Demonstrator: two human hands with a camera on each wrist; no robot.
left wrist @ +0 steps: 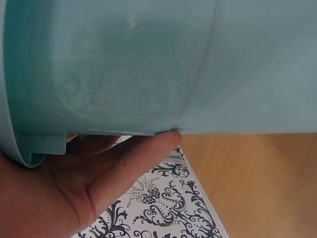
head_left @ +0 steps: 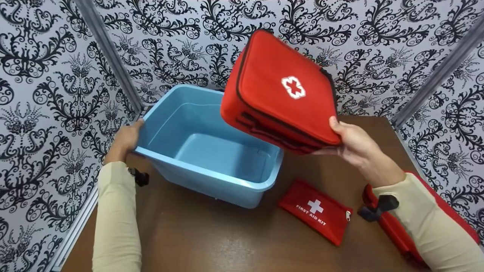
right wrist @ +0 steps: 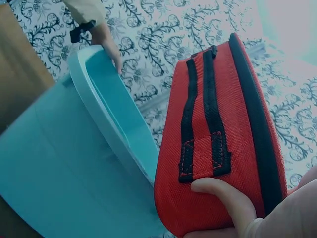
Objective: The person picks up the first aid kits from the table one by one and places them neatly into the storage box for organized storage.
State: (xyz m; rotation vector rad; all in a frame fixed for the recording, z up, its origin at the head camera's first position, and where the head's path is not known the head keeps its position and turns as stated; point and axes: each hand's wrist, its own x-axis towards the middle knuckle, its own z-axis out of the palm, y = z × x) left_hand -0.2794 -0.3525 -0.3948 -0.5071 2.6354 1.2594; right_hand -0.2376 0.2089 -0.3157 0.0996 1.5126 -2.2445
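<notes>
My right hand (head_left: 357,145) grips a red first aid case (head_left: 287,90) by its near right corner, thumb on the top face. The case, marked with a white cross emblem, is tilted in the air above the right part of a blue plastic tub (head_left: 204,170). In the right wrist view, black straps (right wrist: 208,109) run along the case's side. My left hand (head_left: 126,138) holds the tub's left end at the rim. The left wrist view shows a digit of that hand (left wrist: 133,168) against the outer wall; the other fingers are partly hidden.
A flat red first aid pouch (head_left: 315,211) with a zip lies on the brown table (head_left: 196,234), right of the tub. Another red item (head_left: 401,226) lies partly under my right forearm. Patterned wall panels (head_left: 170,45) with metal strips enclose the table.
</notes>
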